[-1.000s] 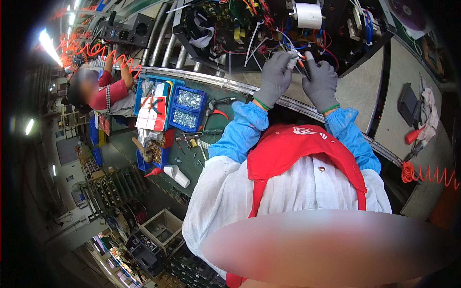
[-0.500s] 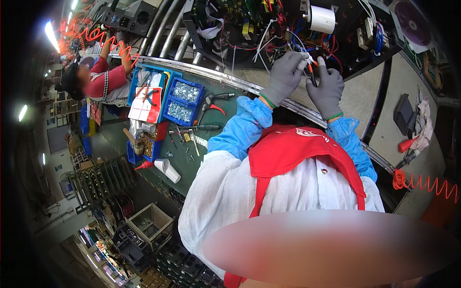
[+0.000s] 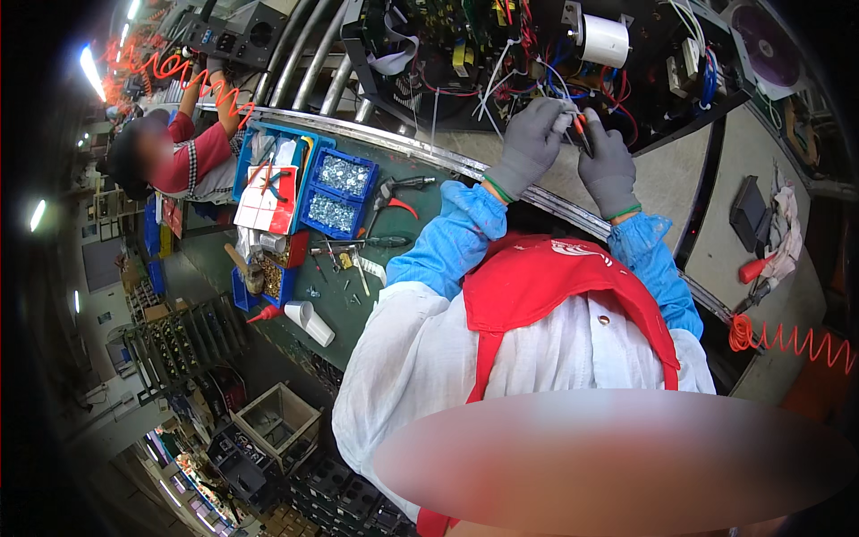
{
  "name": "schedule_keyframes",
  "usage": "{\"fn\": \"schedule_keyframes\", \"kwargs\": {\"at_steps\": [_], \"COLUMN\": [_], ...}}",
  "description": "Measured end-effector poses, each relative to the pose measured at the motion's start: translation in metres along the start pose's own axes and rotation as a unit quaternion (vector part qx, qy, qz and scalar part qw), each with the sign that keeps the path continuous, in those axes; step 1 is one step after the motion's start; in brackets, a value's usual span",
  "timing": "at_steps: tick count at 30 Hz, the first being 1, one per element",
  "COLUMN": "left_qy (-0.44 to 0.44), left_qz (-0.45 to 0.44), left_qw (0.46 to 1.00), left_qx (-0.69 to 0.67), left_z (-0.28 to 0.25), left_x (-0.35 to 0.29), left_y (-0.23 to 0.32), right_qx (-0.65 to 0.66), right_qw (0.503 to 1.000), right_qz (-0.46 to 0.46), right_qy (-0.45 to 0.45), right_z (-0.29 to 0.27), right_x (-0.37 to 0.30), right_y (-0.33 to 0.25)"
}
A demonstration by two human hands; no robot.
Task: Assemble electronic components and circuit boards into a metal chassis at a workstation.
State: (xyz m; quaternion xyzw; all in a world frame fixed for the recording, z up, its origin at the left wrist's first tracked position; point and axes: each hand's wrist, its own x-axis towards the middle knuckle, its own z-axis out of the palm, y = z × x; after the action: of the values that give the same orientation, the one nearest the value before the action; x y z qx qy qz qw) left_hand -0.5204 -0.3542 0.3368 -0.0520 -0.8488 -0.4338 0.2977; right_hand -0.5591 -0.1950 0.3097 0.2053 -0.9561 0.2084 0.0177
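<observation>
Near the chassis (image 3: 680,122) edge, upper right, with pale worktop (image 3: 677,179) left open rightward, white wiring (image 3: 566,109) is pinched by the left hand (image 3: 532,148); an orange-black tool (image 3: 584,127) is gripped by the right hand (image 3: 608,172), closed tighter than before.

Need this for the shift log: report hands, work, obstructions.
Left hand pinching something white; right hand gripping orange-handled tool. Both at open black chassis, wiring exposed. Thin white strips poke out beside left hand.

Ceiling tubes (image 3: 90,74) glare upper L, bench (image 3: 204,258) well lit, fisheye bend w/ black edges, heavy blur btm ctr.
</observation>
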Motion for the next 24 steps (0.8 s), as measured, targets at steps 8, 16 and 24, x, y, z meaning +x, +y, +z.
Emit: {"fn": "schedule_keyframes", "kwargs": {"at_steps": [8, 16, 24], "left_qy": [0.092, -0.163, 0.011], "left_qz": [-0.192, 0.06, 0.053], "left_qw": [0.969, 0.94, 0.995], "left_qx": [-0.127, 0.294, 0.079], "left_z": [-0.032, -0.007, -0.026], "left_x": [0.006, 0.044, 0.028], "left_y": [0.014, 0.011, 0.014], "right_qx": [0.089, -0.081, -0.078], "right_qw": [0.993, 0.994, 0.987], "right_qz": [-0.042, -0.028, -0.072], "right_qy": [0.06, 0.073, 0.117], "right_z": [-0.031, -0.049, -0.05], "right_x": [-0.028, -0.003, 0.012], "right_y": [0.024, 0.02, -0.015]}}
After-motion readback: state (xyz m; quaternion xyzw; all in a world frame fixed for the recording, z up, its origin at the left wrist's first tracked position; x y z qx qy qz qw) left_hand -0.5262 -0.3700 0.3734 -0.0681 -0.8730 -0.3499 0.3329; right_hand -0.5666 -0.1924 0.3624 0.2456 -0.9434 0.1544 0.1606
